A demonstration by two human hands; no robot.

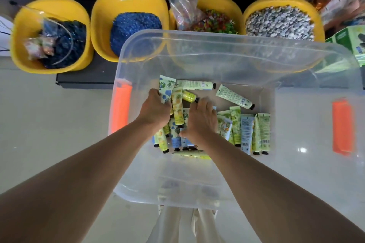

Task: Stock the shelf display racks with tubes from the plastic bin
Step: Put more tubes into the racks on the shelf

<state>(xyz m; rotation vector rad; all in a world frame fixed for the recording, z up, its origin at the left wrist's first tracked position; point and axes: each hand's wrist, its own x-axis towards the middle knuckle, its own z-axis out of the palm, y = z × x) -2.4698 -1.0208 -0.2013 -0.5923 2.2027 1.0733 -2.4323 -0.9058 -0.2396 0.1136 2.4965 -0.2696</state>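
On the pale floor, inside the clear bin (138, 49), the left hand (156, 110) pinches a blue-flowered tube (166, 89) while the right hand's (201, 122) grip rests spread on others.

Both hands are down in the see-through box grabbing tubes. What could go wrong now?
1. The left hand grips several tubes at once, such as the blue-flowered tube; a loose bunch might slip and scatter.
2. The right hand rests on the pile of tubes, so pressing down could squash or dent some.
3. The plastic bin partly covers the yellow bowl of pebbles; a nudge might spill stones.
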